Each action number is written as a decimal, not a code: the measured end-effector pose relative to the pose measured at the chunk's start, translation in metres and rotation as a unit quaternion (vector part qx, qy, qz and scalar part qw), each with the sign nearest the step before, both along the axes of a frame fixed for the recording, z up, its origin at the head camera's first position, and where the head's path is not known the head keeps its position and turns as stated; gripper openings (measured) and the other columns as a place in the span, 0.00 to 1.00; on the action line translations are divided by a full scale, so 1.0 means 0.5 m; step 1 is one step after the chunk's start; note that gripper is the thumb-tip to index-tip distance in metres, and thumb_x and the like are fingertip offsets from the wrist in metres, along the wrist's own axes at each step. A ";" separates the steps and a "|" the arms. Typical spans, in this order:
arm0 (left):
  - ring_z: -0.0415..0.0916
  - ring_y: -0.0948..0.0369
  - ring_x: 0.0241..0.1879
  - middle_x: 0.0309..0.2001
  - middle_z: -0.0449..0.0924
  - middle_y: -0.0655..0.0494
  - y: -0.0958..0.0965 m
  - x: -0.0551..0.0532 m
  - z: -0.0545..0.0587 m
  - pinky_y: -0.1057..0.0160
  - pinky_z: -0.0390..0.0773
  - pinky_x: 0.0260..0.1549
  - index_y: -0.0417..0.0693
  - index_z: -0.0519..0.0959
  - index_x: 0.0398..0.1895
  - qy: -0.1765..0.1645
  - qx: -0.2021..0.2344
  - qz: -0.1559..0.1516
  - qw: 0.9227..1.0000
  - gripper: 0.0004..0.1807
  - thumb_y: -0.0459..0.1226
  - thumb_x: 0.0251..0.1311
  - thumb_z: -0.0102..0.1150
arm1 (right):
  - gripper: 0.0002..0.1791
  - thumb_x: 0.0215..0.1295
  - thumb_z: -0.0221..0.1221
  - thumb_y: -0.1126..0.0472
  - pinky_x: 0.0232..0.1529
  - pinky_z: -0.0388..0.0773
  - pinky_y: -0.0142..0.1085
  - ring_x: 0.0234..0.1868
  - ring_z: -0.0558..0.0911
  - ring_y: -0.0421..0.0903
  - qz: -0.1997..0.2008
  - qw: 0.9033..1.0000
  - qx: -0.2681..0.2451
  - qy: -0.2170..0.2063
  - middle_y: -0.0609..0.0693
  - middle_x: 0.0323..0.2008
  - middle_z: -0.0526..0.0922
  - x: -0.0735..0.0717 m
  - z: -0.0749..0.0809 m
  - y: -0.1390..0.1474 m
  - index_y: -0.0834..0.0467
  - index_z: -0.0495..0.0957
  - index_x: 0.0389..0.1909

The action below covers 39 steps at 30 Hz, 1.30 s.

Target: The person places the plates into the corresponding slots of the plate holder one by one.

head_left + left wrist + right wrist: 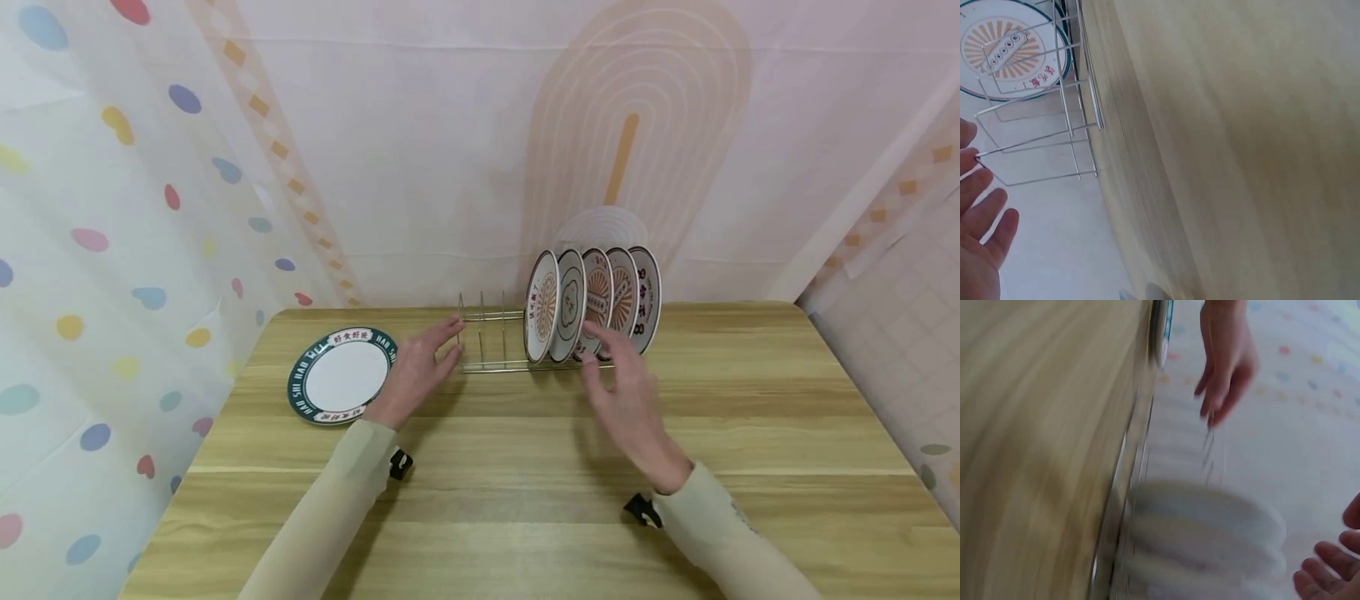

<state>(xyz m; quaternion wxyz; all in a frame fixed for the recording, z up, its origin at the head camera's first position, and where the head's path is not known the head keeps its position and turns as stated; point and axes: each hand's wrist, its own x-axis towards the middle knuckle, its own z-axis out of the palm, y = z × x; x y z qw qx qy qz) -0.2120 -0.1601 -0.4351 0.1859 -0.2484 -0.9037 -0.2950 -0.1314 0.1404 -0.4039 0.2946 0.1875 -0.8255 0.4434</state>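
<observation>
A metal wire dish rack [495,369] stands near the table's back edge. Several patterned plates [542,308] are upright side by side in its right part, while its left slots hold none. At the rack's left end, my left hand [416,367] pinches the end wire, as the right wrist view also shows. My right hand [626,400] is in front of the plates with fingers spread and loosely bent, gripping nothing. In the right wrist view the plates [1204,519] are blurred, and my right hand [1335,572] appears apart from them.
A round plate with a dark green patterned rim [347,377] lies flat on the wooden table [510,500], left of the rack and partly behind my left hand. A patterned cloth [420,167] hangs behind the table and along its left side.
</observation>
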 end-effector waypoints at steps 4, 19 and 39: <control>0.86 0.46 0.49 0.68 0.75 0.42 0.004 0.009 0.000 0.52 0.84 0.52 0.36 0.78 0.65 0.002 -0.013 0.009 1.000 0.22 0.34 0.71 0.63 | 0.20 0.71 0.55 0.67 0.66 0.71 0.53 0.61 0.78 0.63 -0.047 0.996 0.002 0.069 0.66 0.59 0.81 -0.017 0.000 0.059 0.71 0.76 0.60; 0.75 0.41 0.63 0.63 0.79 0.38 -0.028 0.055 0.002 0.38 0.70 0.65 0.37 0.76 0.68 0.030 -0.052 0.055 0.997 0.26 0.41 0.72 0.61 | 0.37 0.82 0.48 0.49 0.71 0.60 0.66 0.76 0.60 0.70 -0.064 0.987 0.009 -0.147 0.66 0.79 0.55 -0.078 -0.004 0.168 0.63 0.50 0.82; 0.59 0.40 0.75 0.74 0.68 0.40 -0.148 0.112 -0.005 0.30 0.55 0.70 0.40 0.70 0.74 -0.060 -0.230 0.091 0.967 0.40 0.59 0.71 0.56 | 0.30 0.86 0.41 0.56 0.57 0.81 0.38 0.67 0.75 0.64 0.035 0.974 -0.082 -0.206 0.64 0.76 0.64 -0.088 -0.025 0.179 0.56 0.52 0.83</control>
